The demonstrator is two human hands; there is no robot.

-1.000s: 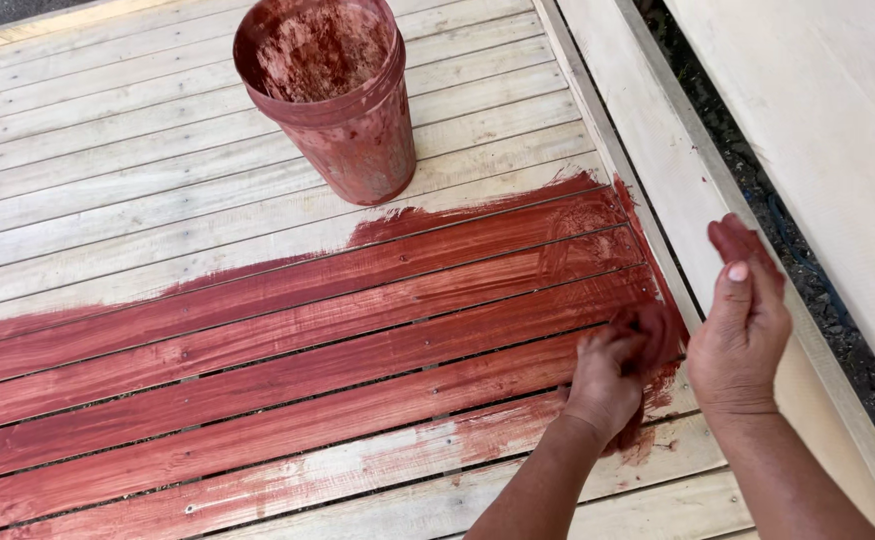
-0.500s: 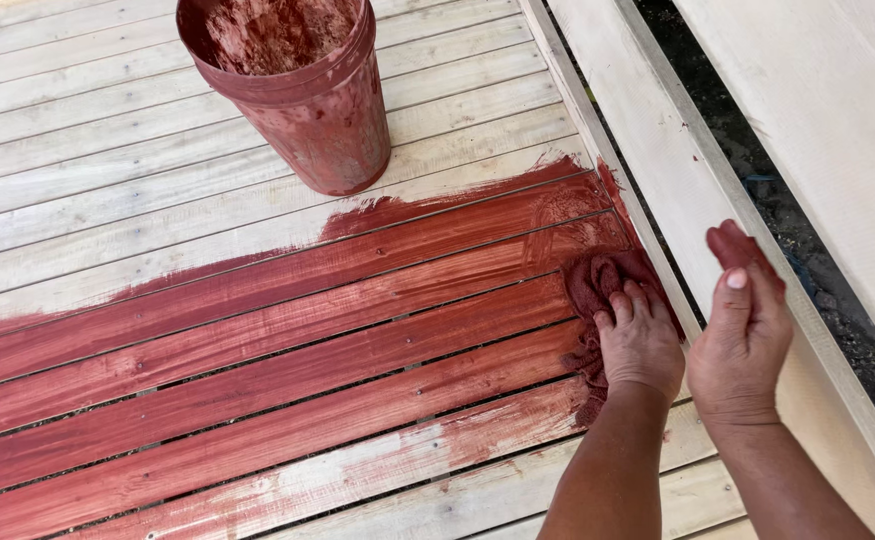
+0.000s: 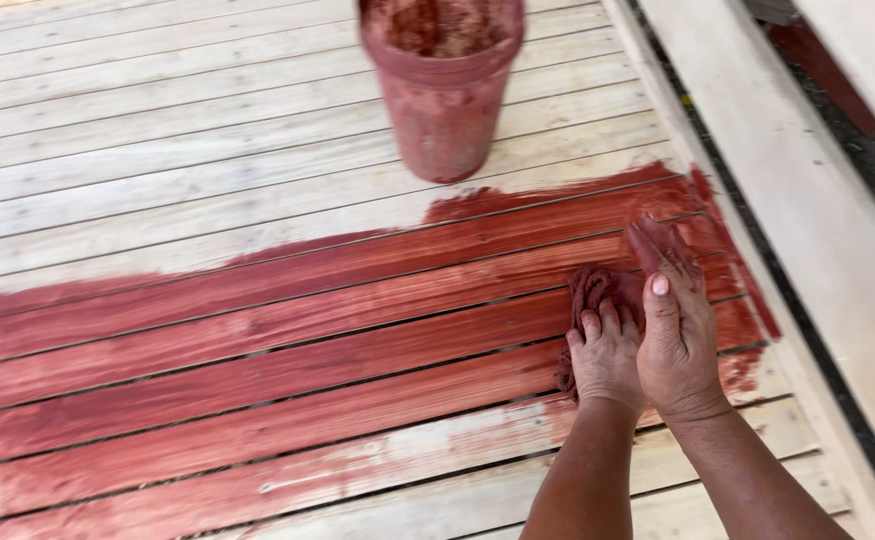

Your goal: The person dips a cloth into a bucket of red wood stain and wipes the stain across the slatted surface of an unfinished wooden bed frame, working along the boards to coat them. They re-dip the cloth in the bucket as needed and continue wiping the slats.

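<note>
Lower right of the frame, my left hand presses a crumpled, stain-soaked red rag onto the boards; my right hand lies open beside it.

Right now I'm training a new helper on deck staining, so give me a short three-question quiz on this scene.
1. True or false: the left hand presses a red-stained rag onto the slatted wood deck.
2. Which stands beyond the stained boards? A) a roller tray B) a red-smeared bucket C) a spray can
3. Fill in: the right hand lies close beside the ____ hand, its fingertips coated red.

Key: 1 true; 2 B; 3 left.
</note>
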